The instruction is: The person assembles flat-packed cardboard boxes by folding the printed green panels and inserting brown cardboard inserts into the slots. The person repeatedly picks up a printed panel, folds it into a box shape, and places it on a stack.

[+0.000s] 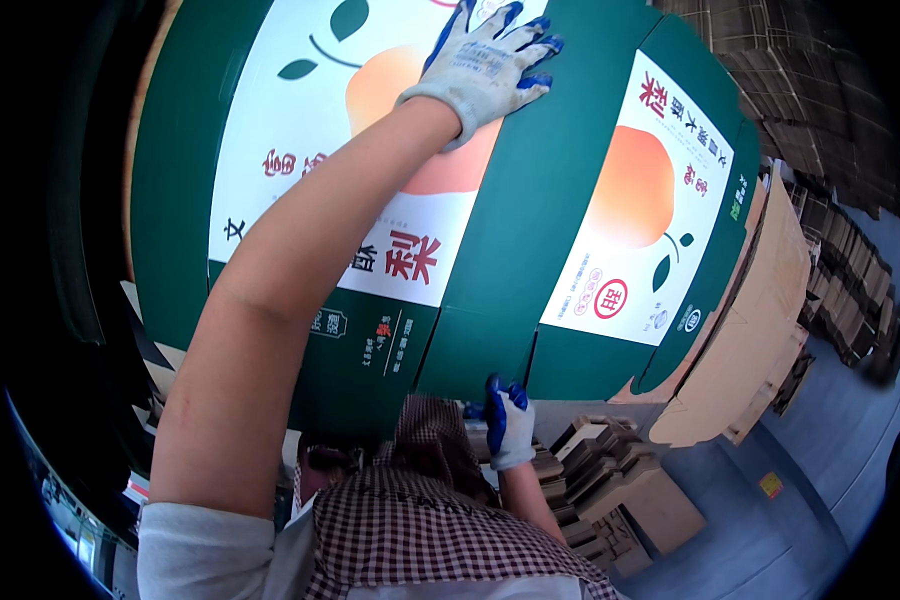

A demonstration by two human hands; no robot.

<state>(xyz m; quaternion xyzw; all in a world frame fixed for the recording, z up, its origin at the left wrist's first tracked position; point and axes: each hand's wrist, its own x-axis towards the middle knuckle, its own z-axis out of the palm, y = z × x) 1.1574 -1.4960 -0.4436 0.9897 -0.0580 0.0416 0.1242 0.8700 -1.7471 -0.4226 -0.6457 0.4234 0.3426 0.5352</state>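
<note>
left gloved hand [482, 75]: fingers spread, flat | green pear-printed carton blank [515, 225]: beneath that palm, extending to both its sides | right gloved hand [511, 428]: curled at blank's near edge, grip unclear

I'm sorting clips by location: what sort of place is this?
Probably a carton workshop or packing warehouse: a large green printed carton blank, brown cardboard stacks at upper right, and more cardboard pieces piled lower down.

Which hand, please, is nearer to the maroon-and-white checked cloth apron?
Right. The right hand is beside the apron, at the near edge of the printed green cardboard; the left hand is farther, on that cardboard.
</note>
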